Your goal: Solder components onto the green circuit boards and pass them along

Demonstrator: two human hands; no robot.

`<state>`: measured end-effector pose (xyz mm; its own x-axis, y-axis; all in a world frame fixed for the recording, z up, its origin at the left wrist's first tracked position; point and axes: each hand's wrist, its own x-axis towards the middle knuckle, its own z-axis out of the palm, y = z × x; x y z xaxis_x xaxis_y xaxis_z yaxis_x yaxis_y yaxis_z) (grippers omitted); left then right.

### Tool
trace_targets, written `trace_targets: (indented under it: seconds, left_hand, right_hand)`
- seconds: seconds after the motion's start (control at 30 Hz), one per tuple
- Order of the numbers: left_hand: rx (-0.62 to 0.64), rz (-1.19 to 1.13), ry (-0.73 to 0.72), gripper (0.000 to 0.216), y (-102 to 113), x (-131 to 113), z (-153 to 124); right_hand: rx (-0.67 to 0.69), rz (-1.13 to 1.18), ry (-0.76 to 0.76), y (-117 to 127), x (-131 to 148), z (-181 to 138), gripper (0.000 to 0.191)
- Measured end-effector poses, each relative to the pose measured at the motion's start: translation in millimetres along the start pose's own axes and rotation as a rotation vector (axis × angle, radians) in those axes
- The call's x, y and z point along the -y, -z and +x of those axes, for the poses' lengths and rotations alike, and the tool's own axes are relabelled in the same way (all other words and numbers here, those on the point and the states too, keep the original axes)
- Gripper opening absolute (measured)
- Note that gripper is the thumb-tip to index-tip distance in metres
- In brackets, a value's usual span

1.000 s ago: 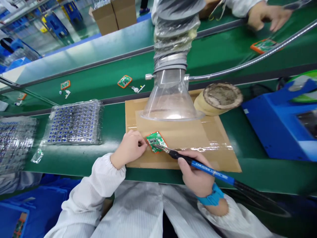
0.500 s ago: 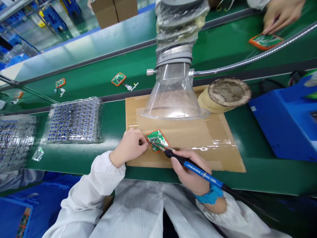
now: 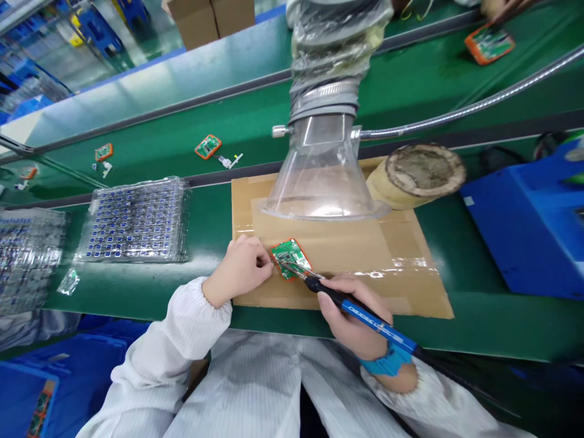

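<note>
A small green circuit board [image 3: 292, 257] in an orange frame lies on a brown cardboard sheet [image 3: 387, 267]. My left hand [image 3: 239, 271] rests at the board's left edge, fingers pinched together on something thin that I cannot make out. My right hand [image 3: 353, 316] grips a blue-handled soldering iron [image 3: 365, 316] like a pen, its metal tip touching the board's left side. A blue strap circles my right wrist.
A clear funnel-shaped fume hood [image 3: 322, 176] hangs just behind the board. A dirty round sponge holder [image 3: 417, 173] sits at its right, a blue machine [image 3: 529, 225] farther right. Plastic trays of blue parts [image 3: 137, 222] lie left. More boards [image 3: 207, 146] ride the green belt behind. Another person's board [image 3: 489, 44] lies far right.
The iron's tip has stayed on the board with small shifts. Boards on the far belt have drifted left. The other person's hand at the top right has left the view.
</note>
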<state>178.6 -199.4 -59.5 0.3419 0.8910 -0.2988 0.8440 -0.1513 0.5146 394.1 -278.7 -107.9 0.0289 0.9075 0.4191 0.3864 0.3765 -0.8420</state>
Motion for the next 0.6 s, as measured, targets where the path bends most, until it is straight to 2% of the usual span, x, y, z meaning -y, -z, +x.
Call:
trace_targets:
  seconds: [0.37, 0.6]
  left_hand:
    - [0.006, 0.008, 0.014, 0.017, 0.4, -1.2, 0.0]
    - [0.011, 0.000, 0.020, 0.018, 0.4, -0.8, -0.1]
  right_hand:
    - [0.000, 0.009, 0.071, 2.6, 1.9, 4.0, 0.017]
    - [-0.101, 0.017, -0.016, 8.2, -5.0, -0.8, 0.012]
